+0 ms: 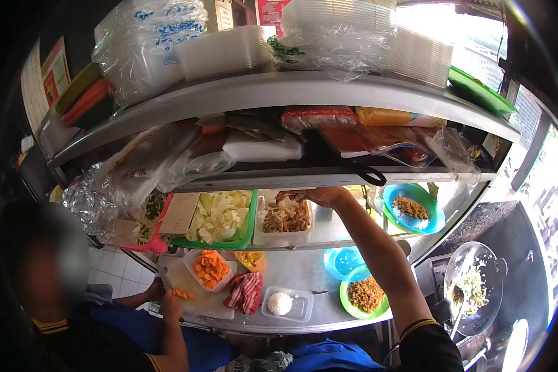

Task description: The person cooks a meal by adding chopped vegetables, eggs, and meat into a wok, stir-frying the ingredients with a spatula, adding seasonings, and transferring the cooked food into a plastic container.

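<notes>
My right hand (313,196) reaches up and left under the shelf, over a white tub (286,238) of shredded meat (285,218). Its fingers bend down at the meat's far side; the shelf edge and the angle hide whether they grip any. My left hand is out of view. Left of the tub is a green tray (252,217) of cut cabbage (219,217) with a paper pad (180,212) beside it. Below my forearm, a green bowl (383,308) holds brown crumbly food (366,293). A clear container (305,307) with a white rice mound (279,304) stands nearby.
At left a co-worker's hands (170,305) are by orange slices (181,293) on a cutting board (214,308). A red checked cloth (243,292) lies on the counter. Overhead runs a loaded metal shelf (285,90). A wok (474,288) of food stands right.
</notes>
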`<state>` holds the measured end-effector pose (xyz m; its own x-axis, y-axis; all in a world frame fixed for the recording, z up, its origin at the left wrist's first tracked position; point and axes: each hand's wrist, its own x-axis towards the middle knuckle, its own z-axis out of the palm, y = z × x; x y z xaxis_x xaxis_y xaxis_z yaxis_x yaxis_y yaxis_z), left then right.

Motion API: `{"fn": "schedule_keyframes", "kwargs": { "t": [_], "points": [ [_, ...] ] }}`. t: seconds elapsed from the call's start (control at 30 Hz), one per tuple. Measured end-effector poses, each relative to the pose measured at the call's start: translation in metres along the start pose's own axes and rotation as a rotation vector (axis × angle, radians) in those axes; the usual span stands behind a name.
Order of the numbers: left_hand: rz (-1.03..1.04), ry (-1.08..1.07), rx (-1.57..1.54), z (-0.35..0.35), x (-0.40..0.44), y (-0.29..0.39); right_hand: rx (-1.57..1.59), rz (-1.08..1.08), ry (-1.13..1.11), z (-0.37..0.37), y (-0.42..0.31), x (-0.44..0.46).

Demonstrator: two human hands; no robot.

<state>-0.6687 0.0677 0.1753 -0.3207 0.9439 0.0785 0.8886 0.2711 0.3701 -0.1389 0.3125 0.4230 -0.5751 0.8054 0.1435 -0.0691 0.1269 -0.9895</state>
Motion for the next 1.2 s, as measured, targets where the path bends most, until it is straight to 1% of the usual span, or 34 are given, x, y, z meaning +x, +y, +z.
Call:
{"fn": "schedule_keyframes", "kwargs": {
  "t": [0.07,0.1,0.2,0.27,0.3,0.37,0.4,0.47,0.57,0.7,0.77,0.8,0.83,0.87,0.9,0.97,1.0,1.1,1.13,1.2],
  "points": [
    [-0.023,-0.011,-0.085,-0.005,-0.004,0.007,0.116,0.014,0.005,-0.003,0.004,0.001],
    [-0.020,-0.026,-0.139,-0.007,-0.004,0.011,0.118,0.015,0.013,-0.005,0.007,0.000],
    [-0.008,-0.016,-0.052,-0.009,-0.002,0.014,0.047,-0.005,0.065,0.000,-0.003,-0.005],
    [-0.020,-0.021,-0.029,-0.011,0.002,0.016,0.174,0.005,0.088,0.001,-0.003,-0.005],
    [-0.027,-0.023,-0.023,-0.011,0.001,0.016,0.175,0.005,0.087,0.001,-0.004,-0.006],
    [-0.047,-0.024,-0.032,-0.012,-0.001,0.021,0.115,-0.079,0.065,-0.002,-0.006,-0.008],
    [-0.049,-0.019,-0.039,-0.013,-0.001,0.024,0.116,-0.077,0.067,-0.003,-0.006,-0.008],
    [-0.056,-0.011,-0.046,-0.014,-0.005,0.028,0.454,-0.118,-0.001,-0.005,-0.004,-0.004],
    [-0.060,0.009,-0.057,-0.014,-0.011,0.034,0.543,-0.157,0.020,0.010,-0.035,-0.020],
    [-0.060,0.034,-0.072,-0.017,-0.016,0.040,0.562,-0.201,0.060,0.014,-0.052,-0.036],
    [-0.049,0.038,-0.073,-0.017,-0.015,0.040,0.651,-0.197,-0.009,0.006,-0.055,-0.047],
    [-0.064,0.023,-0.162,-0.019,-0.011,0.039,0.646,-0.199,0.004,0.002,-0.056,-0.056],
    [-0.078,0.006,-0.251,-0.019,-0.005,0.039,0.630,-0.145,0.086,0.000,-0.057,-0.069],
    [-0.074,0.004,-0.267,-0.016,-0.006,0.037,0.613,-0.092,0.172,-0.002,-0.058,-0.084],
    [-0.069,0.006,-0.267,-0.016,-0.006,0.035,0.606,-0.097,0.197,-0.005,-0.059,-0.101],
    [-0.047,0.009,-0.260,-0.008,-0.002,0.035,0.578,-0.004,0.392,-0.013,-0.061,-0.143],
    [-0.032,0.011,-0.255,-0.004,0.000,0.036,0.641,-0.089,0.376,-0.018,-0.057,-0.167],
    [-0.012,0.034,-0.211,0.008,0.009,0.051,0.783,-0.156,0.502,-0.035,-0.060,-0.250],
    [-0.002,0.039,-0.199,0.012,0.012,0.057,0.743,-0.204,0.509,-0.044,-0.058,-0.281],
    [0.006,0.047,-0.179,0.019,0.015,0.071,0.679,-0.261,0.680,-0.060,-0.053,-0.342]
  ]
}}
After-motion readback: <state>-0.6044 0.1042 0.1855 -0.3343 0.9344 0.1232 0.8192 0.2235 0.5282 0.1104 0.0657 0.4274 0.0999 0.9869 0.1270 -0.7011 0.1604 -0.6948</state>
